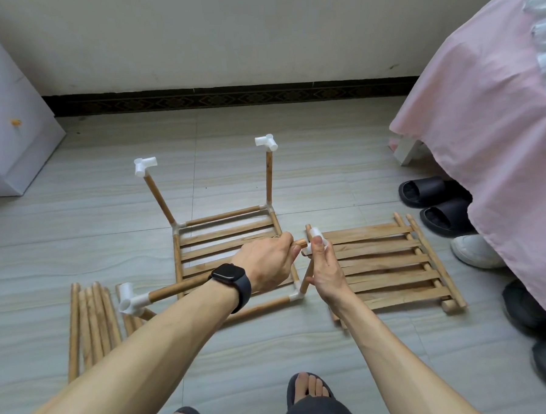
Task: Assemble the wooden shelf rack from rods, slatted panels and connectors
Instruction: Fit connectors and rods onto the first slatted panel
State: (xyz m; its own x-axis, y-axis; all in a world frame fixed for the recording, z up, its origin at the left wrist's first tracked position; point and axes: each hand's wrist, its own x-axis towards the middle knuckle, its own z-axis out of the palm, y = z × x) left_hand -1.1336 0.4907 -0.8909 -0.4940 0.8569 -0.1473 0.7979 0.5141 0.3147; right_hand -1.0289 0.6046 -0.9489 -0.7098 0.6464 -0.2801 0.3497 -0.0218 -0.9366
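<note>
Fig.: my left grip (265, 264) closed round a rod (181, 287), its tip beside the white connector (315, 233) that my right grip (325, 267) pinches atop a corner post (305, 281).

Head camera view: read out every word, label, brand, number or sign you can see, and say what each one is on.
No readable text anywhere in this view.
The smartwatch on the left wrist: screen dark, nothing shown.
The rod gripped by the left hand and the white connector held by the right hand: unmarked.
The skirting strip along the wall: a repeating pattern, not letters.
The black slippers: no visible brand.
</note>
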